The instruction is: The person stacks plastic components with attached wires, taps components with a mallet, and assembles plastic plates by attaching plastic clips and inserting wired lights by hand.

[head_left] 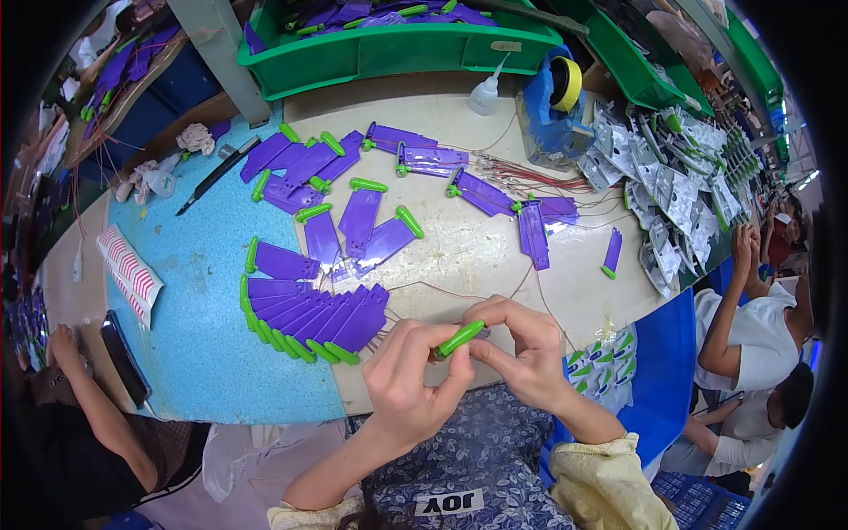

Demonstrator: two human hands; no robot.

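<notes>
Between both hands, above the near edge of the table, is a purple plastic part with a green rounded tip; mostly the green tip shows. My left hand pinches it from the left with thumb and forefinger. From the right, my right hand closes its fingers on the same part, hiding most of the purple body. Left of my hands lies a fanned row of purple parts with green tips. Beyond it, more loose purple parts are scattered, and thin wires run from some of them.
A green bin of purple parts stands at the back. Near it are a white squeeze bottle and a blue tape dispenser. Silvery parts pile up at right, above a blue crate. A knife and phone lie left.
</notes>
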